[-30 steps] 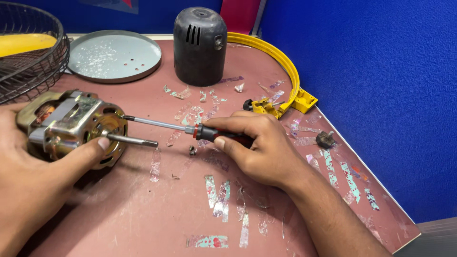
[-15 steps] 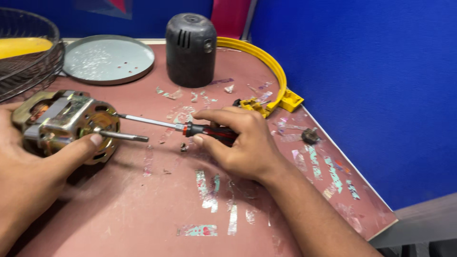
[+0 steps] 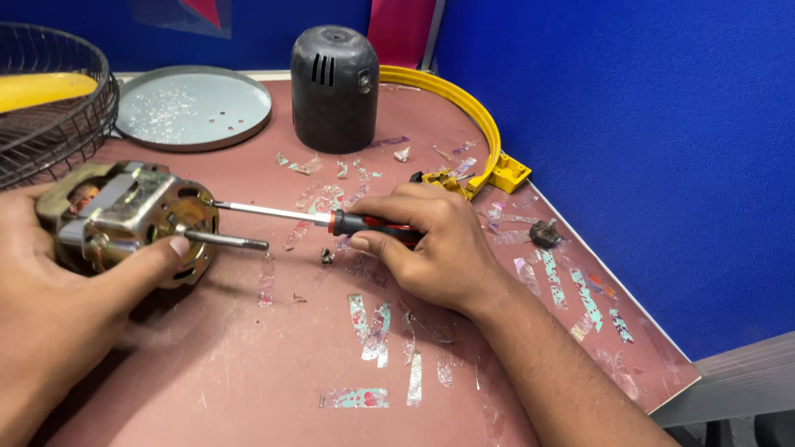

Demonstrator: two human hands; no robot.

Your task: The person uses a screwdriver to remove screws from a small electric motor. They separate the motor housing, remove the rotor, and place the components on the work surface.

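Observation:
My left hand [image 3: 58, 290] grips a metal fan motor [image 3: 124, 219] lying on its side on the reddish table, thumb pressed on its front face. The motor's steel shaft [image 3: 228, 241] points right. My right hand [image 3: 431, 244] holds a screwdriver [image 3: 331, 221] with a red and black handle; its thin blade reaches left and the tip touches the motor's front plate near the top. A tiny screw [image 3: 327, 257] lies on the table just below the screwdriver handle.
A dark plastic motor cover [image 3: 334, 87] stands at the back, with a round grey metal plate [image 3: 195, 106] to its left and a wire fan guard [image 3: 50, 108] with a yellow blade at far left. A yellow ring [image 3: 476, 124] curves along the right; a small dark part [image 3: 544, 233] lies near the blue wall.
The view has shifted slightly, so everything sits a little lower and further left in frame. Both hands keep their grips, and the screwdriver tip stays at the motor's front plate.

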